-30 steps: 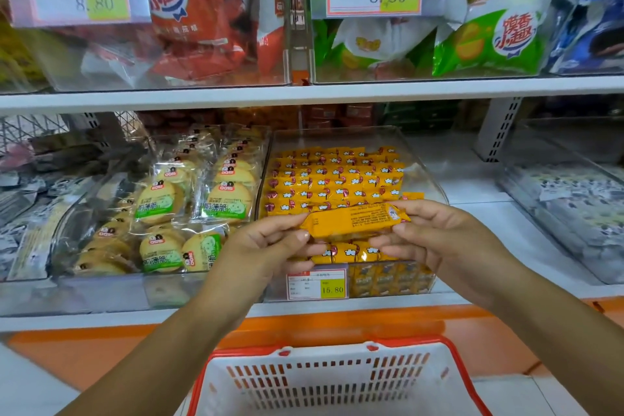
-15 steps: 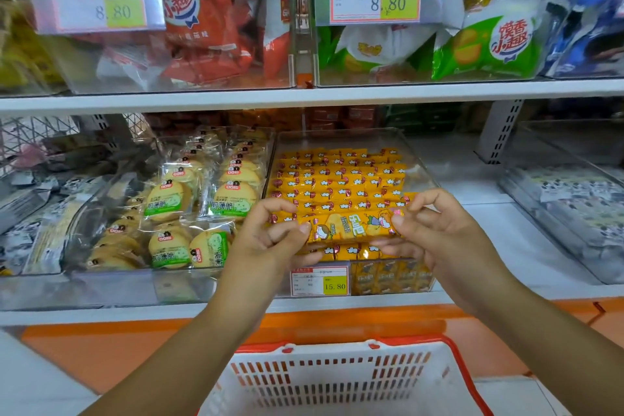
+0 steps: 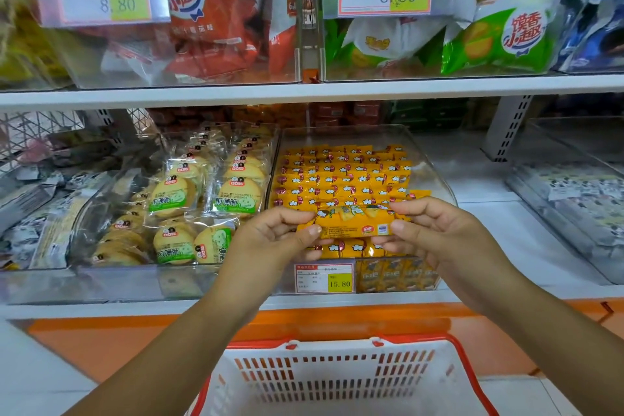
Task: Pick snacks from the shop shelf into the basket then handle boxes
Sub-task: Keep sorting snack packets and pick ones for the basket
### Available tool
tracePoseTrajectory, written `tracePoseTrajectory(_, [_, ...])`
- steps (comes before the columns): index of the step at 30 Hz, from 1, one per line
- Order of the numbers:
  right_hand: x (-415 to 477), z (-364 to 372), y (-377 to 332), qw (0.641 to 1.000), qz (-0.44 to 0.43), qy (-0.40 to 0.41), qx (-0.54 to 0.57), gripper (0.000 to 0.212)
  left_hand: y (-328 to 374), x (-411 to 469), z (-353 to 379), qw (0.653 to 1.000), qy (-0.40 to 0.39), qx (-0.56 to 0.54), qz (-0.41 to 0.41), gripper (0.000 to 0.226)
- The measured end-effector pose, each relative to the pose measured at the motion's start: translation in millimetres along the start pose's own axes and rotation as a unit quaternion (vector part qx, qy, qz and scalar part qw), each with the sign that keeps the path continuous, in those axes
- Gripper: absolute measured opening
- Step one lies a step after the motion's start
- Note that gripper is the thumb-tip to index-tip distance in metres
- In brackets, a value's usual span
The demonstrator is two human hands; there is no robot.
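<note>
Both hands have hold of one yellow snack packet (image 3: 351,224) in the head view, the only view we have. Our left hand (image 3: 266,243) pinches its left end between thumb and curled fingers, and our right hand (image 3: 439,233) pinches the right end the same way. We hold it level in the air, just above the front of the clear bin (image 3: 439,176) of like packets on the lower shelf (image 3: 479,186). The white basket (image 3: 337,378) with its red rim sits below and nearer to us, well apart from the packet. To do this step well, we judge, we should release one hand and pinch lightly with the other so the wrapper is not crushed. Then we draw the packet back over the basket's mouth and lower it in, not drop it from shelf height
</note>
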State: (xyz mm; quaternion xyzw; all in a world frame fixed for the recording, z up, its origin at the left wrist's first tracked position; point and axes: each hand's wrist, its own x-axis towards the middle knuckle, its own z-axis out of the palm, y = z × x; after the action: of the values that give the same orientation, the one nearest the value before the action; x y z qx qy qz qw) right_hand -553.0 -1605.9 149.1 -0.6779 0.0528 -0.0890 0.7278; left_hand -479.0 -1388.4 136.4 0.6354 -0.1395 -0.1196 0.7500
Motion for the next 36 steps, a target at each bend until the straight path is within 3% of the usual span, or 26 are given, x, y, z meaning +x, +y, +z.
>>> tracePoseTrajectory(4, [1.0,-1.9,0.8,1.0,0.002,0.008,0.019,0.031,0.4,0.1,-0.5,1.0,-0.01,0.003,0.002,0.013])
tracePoseTrajectory(8, [2.5,-2.2,3.5,1.0,0.012,0.014,0.021,0.031,0.3,0.1,-0.3,1.0,-0.018,0.001,-0.007,0.016])
tracePoseTrajectory(12, [2.1,-6.3,-3.1,0.996,0.032,-0.019,0.082,0.039,3.8,0.0,-3.7,0.998,-0.05,-0.023,-0.017,0.038])
tracePoseTrajectory(15, [1.7,-8.2,-2.2,0.996,0.028,-0.024,0.076,0.041,4.1,-0.1,-4.0,0.999,-0.039,-0.019,-0.009,0.031])
tracePoseTrajectory(21, [2.1,-8.7,3.0,0.999,-0.009,-0.018,0.042,0.03,-0.3,2.6,-4.1,0.999,-0.019,0.023,0.014,0.007])
tracePoseTrajectory(25, [2.0,-3.0,5.0,0.998,-0.016,-0.016,0.051,0.013,-2.8,1.9,1.3,0.999,-0.015,0.039,0.01,0.014])
tracePoseTrajectory(28, [2.0,-2.6,6.7,1.0,-0.019,0.001,0.023,0.017,-2.7,0.2,3.4,0.999,-0.004,0.036,0.003,0.008])
tracePoseTrajectory(31, [0.9,-3.2,4.6,0.999,-0.035,-0.001,0.023,0.05,1.5,-2.2,4.6,1.0,0.01,0.012,0.017,0.016])
tracePoseTrajectory(32, [0.7,-2.9,4.4,0.999,-0.038,-0.004,0.029,0.051,2.4,-2.9,4.7,1.0,0.015,0.007,0.023,0.016])
tracePoseTrajectory(36, [1.9,-2.7,5.8,1.0,-0.02,0.007,0.007,0.024,1.5,-2.9,5.9,0.999,0.031,0.033,0.028,0.011])
